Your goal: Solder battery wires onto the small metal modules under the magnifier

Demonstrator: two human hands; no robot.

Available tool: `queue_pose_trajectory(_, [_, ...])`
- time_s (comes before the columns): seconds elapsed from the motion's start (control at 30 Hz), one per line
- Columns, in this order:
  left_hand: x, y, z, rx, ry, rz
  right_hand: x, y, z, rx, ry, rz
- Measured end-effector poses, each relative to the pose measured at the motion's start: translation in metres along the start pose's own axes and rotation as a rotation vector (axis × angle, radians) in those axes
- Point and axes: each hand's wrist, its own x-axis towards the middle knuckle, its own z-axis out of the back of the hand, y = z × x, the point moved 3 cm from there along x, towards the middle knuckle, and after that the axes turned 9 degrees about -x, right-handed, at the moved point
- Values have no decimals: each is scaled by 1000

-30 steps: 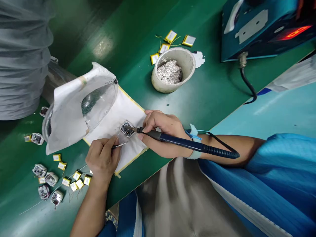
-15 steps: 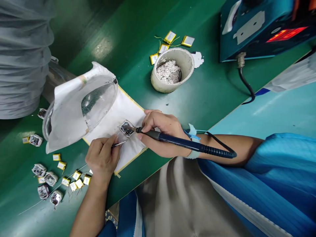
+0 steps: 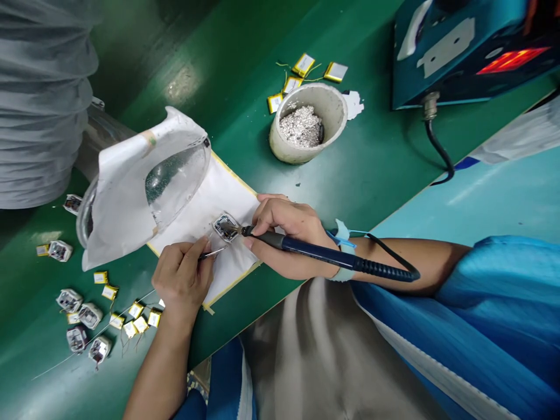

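Observation:
My right hand [image 3: 291, 236] is closed round a soldering iron [image 3: 324, 252], whose tip reaches over a small open device with a circuit board [image 3: 225, 226]. Whether the tip touches the board I cannot tell. Pinched in my left hand [image 3: 184, 274] is a pair of tweezers [image 3: 213, 252], their points just below the device's near edge. The device lies on a white sheet [image 3: 227, 186] with yellow tape along its edges. A blue-green band with a cord circles my right wrist.
A clear plastic fume hood [image 3: 149, 186] on a grey duct [image 3: 44, 105] overhangs the sheet. Beyond stands a cup of metal shavings [image 3: 301, 125], with several batteries [image 3: 303, 64] behind. A soldering station [image 3: 455, 58] is at right. More open devices [image 3: 90, 315] and batteries lie at left.
Almost nothing differs. The view has shifted very slightly, and both hands keep their hold on the iron and the tweezers at the device.

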Motion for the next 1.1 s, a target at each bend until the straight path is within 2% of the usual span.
queue_pose_trajectory(0.1, [1, -10, 6, -17, 4, -13, -1, 0, 0, 13, 5, -2])
queue_pose_trajectory(0.23, [-4, -37, 25, -179, 262, -70, -4, -2, 4, 73, -83, -43])
queue_pose_trajectory(0.3, [-8, -42, 38, -242, 349, 3, -6, -3, 6, 88, -122, -54])
queue_pose_trajectory(0.43, [-10, -27, 61, -153, 415, 226, -8, -2, 8, 92, -147, -40])
queue_pose_trajectory(0.53, [-9, -19, 62, -123, 526, 181, -9, -2, 8, 84, -142, -45])
queue_pose_trajectory(0.6, [-8, -18, 59, -107, 553, 113, -8, -2, 7, 86, -144, -53])
queue_pose_trajectory(0.8, [7, -4, 51, -77, 400, 31, -5, -3, 8, 88, -175, -32])
queue_pose_trajectory(1.0, [26, 10, 41, -199, 421, 94, -4, -4, 9, 64, -172, -23])
queue_pose_trajectory(1.03, [28, 9, 41, -226, 375, 101, -4, -3, 9, 66, -168, -25])
queue_pose_trajectory(1.1, [30, 3, 40, -261, 188, 86, -4, -3, 8, 70, -150, -33])
